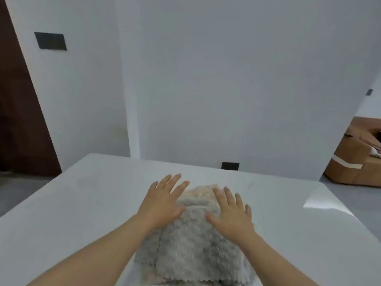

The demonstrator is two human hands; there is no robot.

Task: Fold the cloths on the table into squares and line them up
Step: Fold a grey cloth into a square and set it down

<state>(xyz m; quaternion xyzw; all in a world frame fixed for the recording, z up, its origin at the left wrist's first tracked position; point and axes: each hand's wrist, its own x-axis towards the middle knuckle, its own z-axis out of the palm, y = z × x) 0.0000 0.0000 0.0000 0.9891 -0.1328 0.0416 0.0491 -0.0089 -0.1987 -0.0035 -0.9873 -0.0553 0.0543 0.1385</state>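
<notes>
Two hands lie palm-down on a heap of fluffy cloths, in the near middle of the white table (pixel 82 203). The left hand (pixel 162 200) has straight, spread fingers and grips nothing. Its palm is on the left edge of the grey cloth (pixel 191 244) and its fingertips reach past the cloth over bare table. The right hand (pixel 232 211) is also flat and spread and holds nothing, lying on the grey cloth's right side. Contact under both palms is hidden.

The grey cloth is on top, rumpled, not square. A beige cloth (pixel 201 193) pokes out at the far end, between the two sets of fingertips and mostly covered. A pinkish scalloped edge shows under the grey at lower left. The layer count is hard to tell because the pile is blurry. The near end of the heap is cut off by the bottom of the frame, and both forearms are cut off there too.

At far right, a cardboard box (pixel 350 162) on the floor is cut off by the frame edge. The bottom of a black wall outlet (pixel 230 166) is hidden behind the table's far edge. On the left are a dark door (pixel 16 100) and a black wall plate (pixel 50 41).
</notes>
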